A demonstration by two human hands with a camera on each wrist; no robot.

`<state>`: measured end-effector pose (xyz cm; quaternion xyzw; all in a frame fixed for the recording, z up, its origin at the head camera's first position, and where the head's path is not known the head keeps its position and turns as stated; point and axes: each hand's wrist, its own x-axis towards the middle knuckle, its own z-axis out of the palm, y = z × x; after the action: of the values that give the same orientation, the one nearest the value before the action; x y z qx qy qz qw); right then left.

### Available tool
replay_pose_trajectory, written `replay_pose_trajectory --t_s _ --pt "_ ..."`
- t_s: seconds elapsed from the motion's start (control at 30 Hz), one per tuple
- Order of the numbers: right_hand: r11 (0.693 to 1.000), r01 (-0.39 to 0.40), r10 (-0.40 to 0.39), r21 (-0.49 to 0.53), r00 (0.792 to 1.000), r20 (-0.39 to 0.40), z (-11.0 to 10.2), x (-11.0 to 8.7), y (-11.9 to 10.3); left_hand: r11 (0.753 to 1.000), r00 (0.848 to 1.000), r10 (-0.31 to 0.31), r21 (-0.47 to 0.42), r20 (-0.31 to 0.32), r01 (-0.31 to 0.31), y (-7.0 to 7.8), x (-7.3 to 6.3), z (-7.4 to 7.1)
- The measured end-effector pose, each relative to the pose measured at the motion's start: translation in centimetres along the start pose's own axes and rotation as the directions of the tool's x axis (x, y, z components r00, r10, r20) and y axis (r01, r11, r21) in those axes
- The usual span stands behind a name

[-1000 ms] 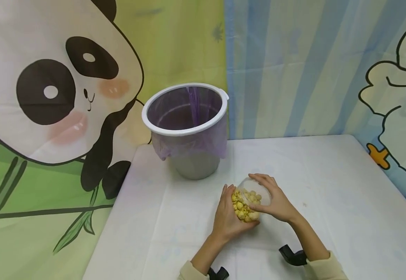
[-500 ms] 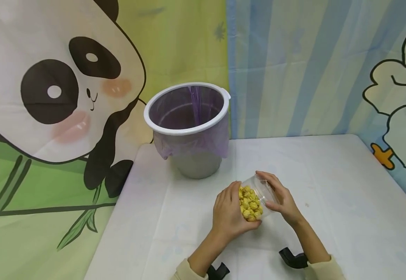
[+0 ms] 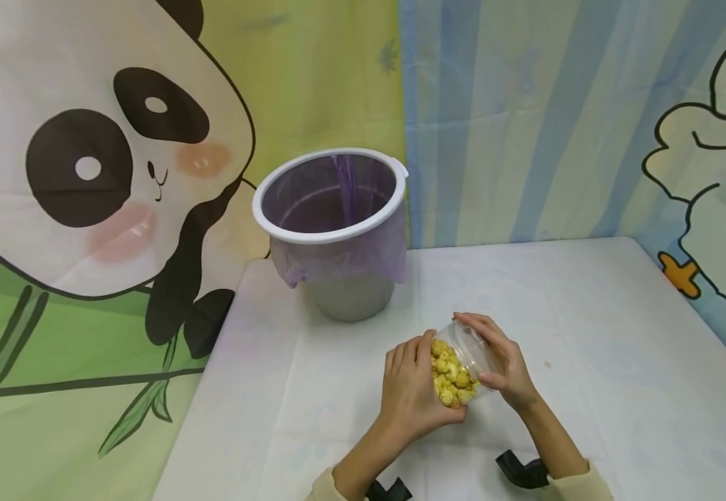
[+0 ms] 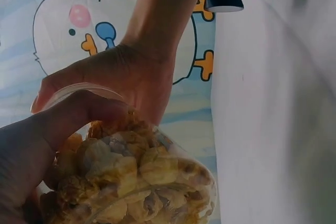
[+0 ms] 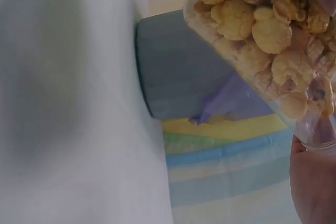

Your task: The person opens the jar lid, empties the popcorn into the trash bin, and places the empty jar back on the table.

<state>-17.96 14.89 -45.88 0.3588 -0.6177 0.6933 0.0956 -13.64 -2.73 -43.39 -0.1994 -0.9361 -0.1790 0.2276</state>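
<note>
Presently, we grip a tilted popcorn jar (image 3: 471,350): left hand (image 3: 414,388), fingers curled, round its body; right hand (image 3: 505,362), fingers curved, round its clear end.

Your head view is evenly and softly lit, with faint, soft-edged shadows on the white cloth-covered table (image 3: 557,306). Both your wrist views look dimmer. In the left one, pale reflections catch the clear plastic jar of yellow popcorn (image 4: 136,182). In the right one, you get a broad, blurred shadow at left, and the round grey purple-lined bin (image 5: 176,66) looks soft.
</note>
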Motion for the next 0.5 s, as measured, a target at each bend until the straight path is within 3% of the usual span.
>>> replay_pose_trajectory --t_s 0.13,0.23,0.33,0.5 --pt "1.000 0.012 -0.012 0.009 1.000 -0.012 0.1 0.0 -0.3 1.000 1.000 0.019 -0.014 0.007 -0.019 0.1 0.2 -0.3" --pt "0.998 0.059 -0.059 0.008 0.998 -0.009 0.1 -0.2 -0.3 0.998 0.997 0.042 -0.049 0.057 -0.039 0.1 0.4 -0.5" --pt "0.993 0.114 -0.114 -0.004 0.993 0.015 0.1 -0.2 -0.4 0.989 0.990 0.063 -0.140 0.127 -0.045 -0.1 0.5 -1.0" --pt "0.987 0.159 -0.156 -0.022 0.982 0.110 -0.2 0.0 -0.9 0.923 0.949 0.121 -0.384 0.292 0.001 -1.3 1.0 -2.1"
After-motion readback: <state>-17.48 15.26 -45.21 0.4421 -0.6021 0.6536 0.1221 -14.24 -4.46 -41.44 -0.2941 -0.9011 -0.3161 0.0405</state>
